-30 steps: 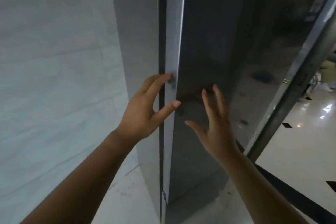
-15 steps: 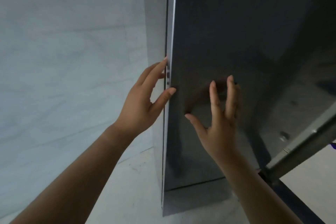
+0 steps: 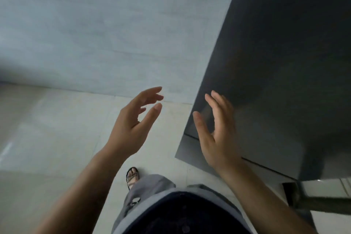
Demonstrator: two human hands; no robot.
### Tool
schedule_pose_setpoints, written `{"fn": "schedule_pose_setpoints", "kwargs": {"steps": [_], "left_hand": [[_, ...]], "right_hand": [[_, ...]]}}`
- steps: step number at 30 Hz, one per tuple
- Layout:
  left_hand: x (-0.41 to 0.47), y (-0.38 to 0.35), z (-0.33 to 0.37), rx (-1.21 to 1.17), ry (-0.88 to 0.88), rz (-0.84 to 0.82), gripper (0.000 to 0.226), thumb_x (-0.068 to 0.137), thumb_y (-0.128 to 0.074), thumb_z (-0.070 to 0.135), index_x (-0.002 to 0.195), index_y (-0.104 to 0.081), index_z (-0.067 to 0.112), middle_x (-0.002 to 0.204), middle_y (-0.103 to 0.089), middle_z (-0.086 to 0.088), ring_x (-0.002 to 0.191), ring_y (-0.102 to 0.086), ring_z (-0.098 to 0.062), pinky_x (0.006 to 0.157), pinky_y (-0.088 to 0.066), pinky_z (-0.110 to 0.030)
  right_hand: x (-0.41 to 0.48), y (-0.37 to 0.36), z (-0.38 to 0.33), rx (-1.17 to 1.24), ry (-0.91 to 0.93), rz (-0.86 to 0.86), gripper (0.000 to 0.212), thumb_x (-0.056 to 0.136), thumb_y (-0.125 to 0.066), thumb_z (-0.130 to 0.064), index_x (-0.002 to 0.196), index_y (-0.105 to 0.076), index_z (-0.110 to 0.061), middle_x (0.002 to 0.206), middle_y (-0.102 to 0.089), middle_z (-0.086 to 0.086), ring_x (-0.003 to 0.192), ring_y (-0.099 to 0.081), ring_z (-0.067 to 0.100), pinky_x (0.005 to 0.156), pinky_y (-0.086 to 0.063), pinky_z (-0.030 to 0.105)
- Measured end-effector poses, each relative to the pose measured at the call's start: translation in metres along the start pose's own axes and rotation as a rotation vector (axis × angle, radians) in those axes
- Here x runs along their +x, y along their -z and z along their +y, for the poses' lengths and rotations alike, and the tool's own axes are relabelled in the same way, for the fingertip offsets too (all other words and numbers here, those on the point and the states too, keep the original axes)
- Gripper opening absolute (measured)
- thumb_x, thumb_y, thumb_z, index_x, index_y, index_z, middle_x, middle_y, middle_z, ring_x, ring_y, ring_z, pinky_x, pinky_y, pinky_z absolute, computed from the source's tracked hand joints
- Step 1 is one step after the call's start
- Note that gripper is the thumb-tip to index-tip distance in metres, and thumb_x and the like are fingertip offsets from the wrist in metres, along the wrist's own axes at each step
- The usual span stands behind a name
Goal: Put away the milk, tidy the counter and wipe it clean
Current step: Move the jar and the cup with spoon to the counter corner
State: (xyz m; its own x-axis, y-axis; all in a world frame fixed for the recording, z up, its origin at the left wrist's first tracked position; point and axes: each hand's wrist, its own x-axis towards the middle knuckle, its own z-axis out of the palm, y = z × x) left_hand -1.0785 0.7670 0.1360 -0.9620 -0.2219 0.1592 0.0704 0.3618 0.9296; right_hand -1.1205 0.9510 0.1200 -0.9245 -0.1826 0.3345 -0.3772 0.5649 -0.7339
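Note:
The dark grey fridge door (image 3: 275, 59) fills the right side of the view and looks closed flat. My right hand (image 3: 216, 135) is open in front of its lower left corner, fingers spread, holding nothing. My left hand (image 3: 134, 125) hangs open in the air to the left of the door, over the pale floor, fingers loosely curved and empty. No milk is in view.
A pale grey wall (image 3: 95, 24) stands to the left of the fridge and meets a light tiled floor (image 3: 47, 138). My sandalled foot (image 3: 132, 175) and grey trouser leg (image 3: 144, 194) show below. A metallic fixture (image 3: 322, 194) sits at the lower right.
The door edge my left hand was touching has shut. Both hands have come off the door, and the view has swung down and to the left towards the floor.

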Motion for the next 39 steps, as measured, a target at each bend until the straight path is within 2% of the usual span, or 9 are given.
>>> {"fn": "schedule_pose_setpoints", "kwargs": {"steps": [7, 12, 15, 20, 25, 29, 32, 35, 39], "left_hand": [[-0.128, 0.017, -0.050, -0.021, 0.402, 0.066, 0.040, 0.082, -0.045, 0.056, 0.118, -0.054, 0.043, 0.111, -0.066, 0.019, 0.112, -0.056, -0.001, 0.098, -0.043, -0.035], [-0.177, 0.056, -0.077, -0.024, 0.605, 0.232, 0.034, 0.081, -0.048, 0.057, 0.111, -0.058, 0.044, 0.106, -0.068, 0.016, 0.105, -0.061, -0.004, 0.096, -0.047, -0.039], [-0.192, 0.088, -0.095, -0.036, 0.669, 0.317, 0.034, 0.081, -0.048, 0.056, 0.111, -0.058, 0.043, 0.106, -0.067, 0.013, 0.105, -0.061, -0.006, 0.096, -0.047, -0.042], [-0.206, 0.154, -0.119, -0.061, 0.718, 0.438, 0.037, 0.080, -0.046, 0.059, 0.111, -0.057, 0.043, 0.107, -0.067, 0.013, 0.105, -0.060, -0.004, 0.096, -0.047, -0.040], [-0.237, 0.229, -0.127, 0.000, 0.751, 0.589, 0.037, 0.078, -0.041, 0.062, 0.110, -0.052, 0.047, 0.107, -0.064, 0.020, 0.102, -0.058, 0.004, 0.095, -0.048, -0.038], [-0.286, 0.268, -0.130, 0.029, 0.840, 0.764, 0.035, 0.078, -0.037, 0.063, 0.108, -0.048, 0.051, 0.105, -0.060, 0.026, 0.101, -0.053, 0.015, 0.089, -0.047, -0.024], [-0.321, 0.279, -0.133, -0.059, 0.916, 0.952, 0.036, 0.078, -0.041, 0.061, 0.109, -0.052, 0.048, 0.106, -0.063, 0.020, 0.101, -0.056, 0.010, 0.084, -0.045, -0.017], [-0.346, 0.287, -0.139, -0.186, 0.972, 1.131, 0.034, 0.081, -0.046, 0.053, 0.112, -0.055, 0.042, 0.107, -0.064, 0.014, 0.101, -0.057, 0.008, 0.077, -0.042, -0.003], [-0.366, 0.317, -0.157, -0.264, 1.021, 1.292, 0.042, 0.073, -0.044, 0.061, 0.108, -0.056, 0.043, 0.107, -0.065, 0.013, 0.100, -0.056, 0.009, 0.075, -0.039, 0.001]], "right_hand": [[-0.050, -0.025, 0.003, 0.179, -0.126, -0.578, 0.065, 0.081, -0.039, -0.063, 0.134, -0.041, -0.026, 0.135, -0.040, -0.018, 0.126, -0.036, -0.005, 0.101, -0.038, 0.026], [-0.072, -0.068, -0.010, 0.121, -0.111, -0.865, 0.066, 0.080, -0.038, -0.065, 0.133, -0.042, -0.025, 0.136, -0.043, -0.016, 0.126, -0.037, -0.005, 0.107, -0.036, 0.033], [-0.072, -0.108, -0.034, 0.062, -0.049, -1.013, 0.060, 0.083, -0.042, -0.059, 0.133, -0.042, -0.025, 0.131, -0.042, -0.020, 0.124, -0.037, -0.004, 0.108, -0.034, 0.029], [-0.062, -0.192, -0.093, -0.022, 0.139, -1.141, 0.059, 0.088, -0.039, -0.058, 0.134, -0.042, -0.023, 0.136, -0.044, -0.011, 0.121, -0.036, -0.003, 0.101, -0.029, 0.019], [-0.063, -0.279, -0.176, -0.010, 0.363, -1.241, 0.056, 0.086, -0.035, -0.059, 0.132, -0.043, -0.027, 0.135, -0.045, -0.014, 0.115, -0.036, -0.007, 0.096, -0.031, 0.017], [-0.085, -0.338, -0.237, 0.023, 0.536, -1.364, 0.054, 0.086, -0.034, -0.059, 0.129, -0.045, -0.028, 0.126, -0.045, -0.020, 0.112, -0.039, -0.007, 0.094, -0.034, 0.017], [-0.107, -0.374, -0.273, 0.035, 0.629, -1.497, 0.052, 0.086, -0.035, -0.056, 0.126, -0.049, -0.026, 0.120, -0.046, -0.021, 0.112, -0.045, -0.003, 0.095, -0.038, 0.020], [-0.127, -0.410, -0.302, 0.017, 0.714, -1.605, 0.046, 0.089, -0.040, -0.051, 0.123, -0.052, -0.022, 0.120, -0.053, -0.014, 0.110, -0.049, 0.002, 0.094, -0.041, 0.024], [-0.158, -0.467, -0.348, 0.015, 0.817, -1.710, 0.045, 0.090, -0.041, -0.053, 0.120, -0.055, -0.022, 0.113, -0.053, -0.016, 0.108, -0.051, 0.002, 0.092, -0.040, 0.021]]}}
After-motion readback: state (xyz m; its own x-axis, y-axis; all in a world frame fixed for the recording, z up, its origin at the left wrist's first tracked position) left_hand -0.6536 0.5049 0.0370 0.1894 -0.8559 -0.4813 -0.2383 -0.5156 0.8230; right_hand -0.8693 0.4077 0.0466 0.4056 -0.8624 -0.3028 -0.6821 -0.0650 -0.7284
